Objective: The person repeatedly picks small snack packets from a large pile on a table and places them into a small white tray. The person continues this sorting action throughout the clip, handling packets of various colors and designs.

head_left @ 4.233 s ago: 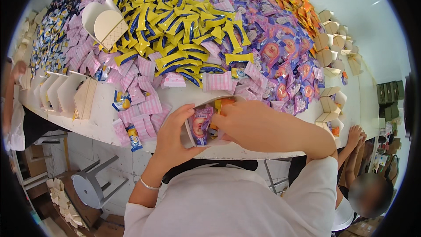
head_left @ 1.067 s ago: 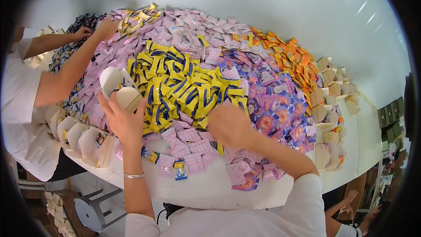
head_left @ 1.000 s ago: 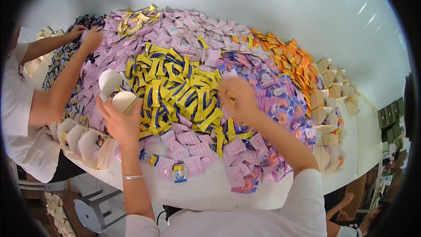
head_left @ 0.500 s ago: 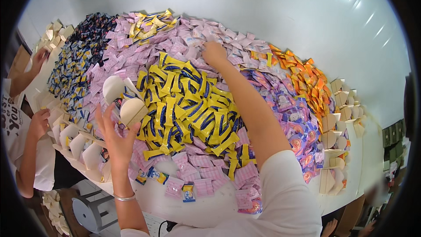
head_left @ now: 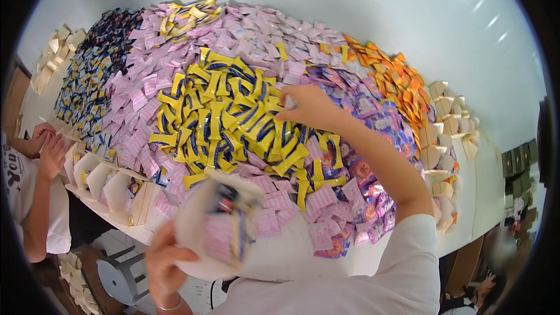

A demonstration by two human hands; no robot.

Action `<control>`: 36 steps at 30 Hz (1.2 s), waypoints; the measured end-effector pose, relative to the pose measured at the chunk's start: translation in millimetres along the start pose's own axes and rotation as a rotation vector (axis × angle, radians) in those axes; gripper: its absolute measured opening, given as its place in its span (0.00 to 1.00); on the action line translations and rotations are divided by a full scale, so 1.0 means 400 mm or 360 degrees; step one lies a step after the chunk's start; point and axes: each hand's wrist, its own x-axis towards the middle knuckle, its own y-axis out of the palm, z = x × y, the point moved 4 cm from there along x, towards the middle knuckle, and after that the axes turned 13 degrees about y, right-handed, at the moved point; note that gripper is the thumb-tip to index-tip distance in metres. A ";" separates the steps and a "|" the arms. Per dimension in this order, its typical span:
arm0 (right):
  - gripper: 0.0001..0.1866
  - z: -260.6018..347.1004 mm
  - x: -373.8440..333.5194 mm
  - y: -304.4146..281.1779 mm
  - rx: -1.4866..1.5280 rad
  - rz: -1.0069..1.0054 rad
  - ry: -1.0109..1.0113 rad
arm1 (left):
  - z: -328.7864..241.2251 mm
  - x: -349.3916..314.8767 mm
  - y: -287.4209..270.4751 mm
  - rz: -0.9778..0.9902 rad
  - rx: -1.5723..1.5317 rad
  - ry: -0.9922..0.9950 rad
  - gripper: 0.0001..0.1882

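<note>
My left hand (head_left: 165, 261) holds an open white paper box (head_left: 210, 227) near the table's front edge; pink and blue packets show inside it, blurred. My right hand (head_left: 309, 108) is stretched over the heap of packets and is closed on a small pale packet (head_left: 289, 102), just right of the yellow-and-blue packets (head_left: 233, 116). Pink packets (head_left: 256, 35) lie beyond and around, purple packets (head_left: 373, 111) under my forearm.
A white table (head_left: 496, 157) carries orange packets (head_left: 396, 81) far right, dark blue packets (head_left: 87, 81) far left, and open white boxes (head_left: 111, 186) along the front edge and right side (head_left: 443, 134). Another person's hands (head_left: 49, 146) work at the left. A stool (head_left: 116, 277) stands below.
My right hand has pulled back from the far pink packets toward the middle of the heap, now closed on a packet. My left hand has drawn the box down to the table's front edge.
</note>
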 end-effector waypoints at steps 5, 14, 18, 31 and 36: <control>0.18 0.012 0.016 0.055 -0.0080 -0.0301 -0.0058 | 0.034 -0.083 0.206 0.0664 -0.0539 -0.0049 0.09; 0.15 -0.222 -0.106 -0.147 0.1463 -0.0944 0.0583 | 0.095 -0.119 0.267 0.0718 -0.0458 -0.0044 0.31; 0.15 -0.621 -0.174 -0.249 0.1011 -0.0924 0.1155 | 0.050 -0.154 0.266 0.0294 -0.0182 -0.0072 0.46; 0.16 -0.769 -0.027 -0.206 -0.0226 -0.0352 0.1573 | 0.096 -0.227 0.364 0.0057 -0.0345 -0.0475 0.50; 0.23 -0.795 -0.128 -0.290 0.1189 -0.0954 0.1220 | 0.126 -0.234 0.382 0.0254 -0.0210 -0.0371 0.53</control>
